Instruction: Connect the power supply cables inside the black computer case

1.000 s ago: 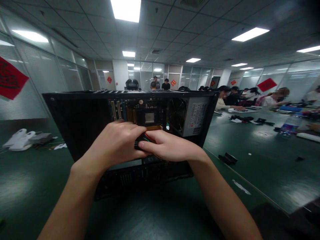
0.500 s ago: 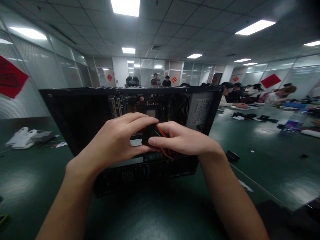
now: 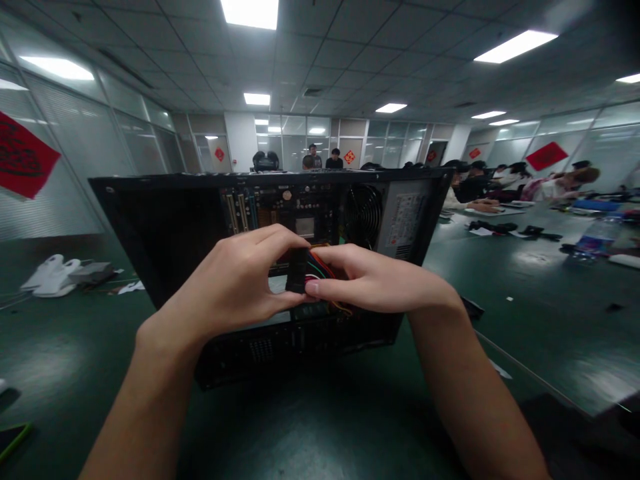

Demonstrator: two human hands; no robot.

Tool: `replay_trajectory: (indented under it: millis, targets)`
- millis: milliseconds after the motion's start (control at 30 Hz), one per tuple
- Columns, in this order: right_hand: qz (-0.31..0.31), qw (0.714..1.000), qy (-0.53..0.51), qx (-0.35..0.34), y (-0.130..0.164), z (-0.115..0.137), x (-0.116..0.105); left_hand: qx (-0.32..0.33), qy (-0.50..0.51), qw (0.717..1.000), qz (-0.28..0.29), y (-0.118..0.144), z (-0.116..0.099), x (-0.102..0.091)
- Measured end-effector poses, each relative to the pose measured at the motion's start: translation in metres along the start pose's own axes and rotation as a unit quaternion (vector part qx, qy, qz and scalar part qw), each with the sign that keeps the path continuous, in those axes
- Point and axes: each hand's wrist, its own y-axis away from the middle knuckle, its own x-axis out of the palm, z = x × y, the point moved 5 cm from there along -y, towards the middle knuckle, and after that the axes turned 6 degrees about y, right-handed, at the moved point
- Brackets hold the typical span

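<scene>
An open black computer case (image 3: pixel 165 233) lies on the dark green table (image 3: pixel 320 420), with its motherboard (image 3: pixel 280 210), a fan (image 3: pixel 363 215) and a grey power supply (image 3: pixel 407 223) showing inside. Both hands meet in front of the case. My left hand (image 3: pixel 235 283) and my right hand (image 3: pixel 373 280) pinch a black power connector (image 3: pixel 297 270) between thumbs and fingers. Red, orange and green wires (image 3: pixel 324 265) run from the connector under my right hand.
White items and a grey box (image 3: pixel 65 275) lie at the far left of the table. Small black parts (image 3: pixel 473 308) rest to the right of the case. Several people sit at tables at the right and back. A dark flat object (image 3: pixel 13 437) sits at the left edge.
Both hands have lifted the connector a little and turned it upright, so its black body and coloured wires now show between the fingertips. The view shifted slightly.
</scene>
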Motion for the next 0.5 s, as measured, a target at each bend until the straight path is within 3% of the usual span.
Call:
replay_trajectory:
  millis: [233, 500]
  targets:
    - [-0.081, 0.996, 0.040, -0.002, -0.009, 0.005, 0.013, -0.028, -0.026, 0.999, 0.007, 0.002, 0.006, -0.002]
    - [-0.053, 0.998, 0.017, 0.011, -0.008, 0.005, 0.011, -0.030, -0.035, 0.999, 0.007, 0.002, 0.006, 0.002]
